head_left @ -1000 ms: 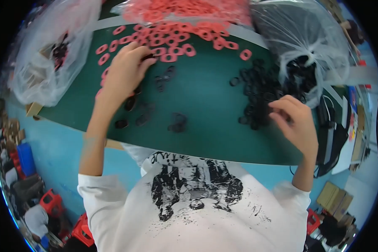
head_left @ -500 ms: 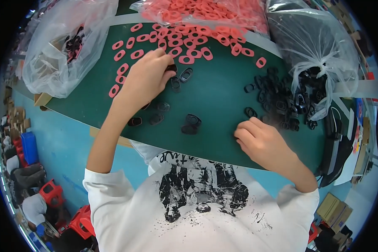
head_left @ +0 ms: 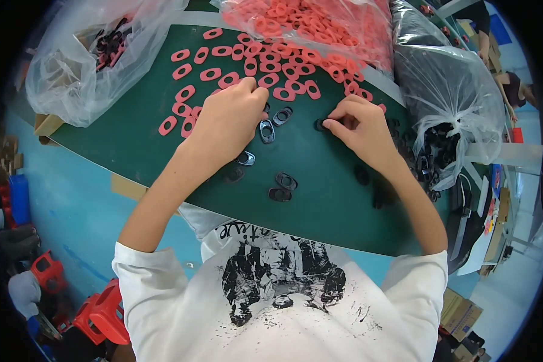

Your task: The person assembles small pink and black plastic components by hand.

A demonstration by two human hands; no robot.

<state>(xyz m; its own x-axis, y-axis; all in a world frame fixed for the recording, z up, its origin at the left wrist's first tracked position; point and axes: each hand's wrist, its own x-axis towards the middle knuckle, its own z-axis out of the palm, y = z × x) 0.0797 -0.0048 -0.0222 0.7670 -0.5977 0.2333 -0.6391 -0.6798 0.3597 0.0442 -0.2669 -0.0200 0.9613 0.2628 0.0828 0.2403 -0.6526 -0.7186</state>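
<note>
My left hand [head_left: 232, 117] is closed over the table's left half, beside the scattered pink rings. Its fingertips pinch a small black oval piece [head_left: 266, 107], mostly hidden by the fingers. Just beyond them lie a black oval piece with a raised loop [head_left: 267, 131] and another black loop piece [head_left: 283, 115]. To the right, my right hand [head_left: 363, 128] has thumb and forefinger pinched on a black oval piece [head_left: 320, 124] held low over the green tabletop. Flat pink oval rings [head_left: 210, 74], each with a hole, spread ahead of my left hand.
A clear bag of pink rings [head_left: 320, 24] lies at the far edge. Two black pieces [head_left: 280, 194] rest near the front. Dark pieces lie right of my right forearm, beside a tied clear bag [head_left: 458, 90]. An open clear bag [head_left: 96, 72] stands at far left.
My right hand has moved from the black pile at the right toward the far middle, with a black oval piece between its fingers. My left hand stays near the same black pieces; the view has shifted slightly.
</note>
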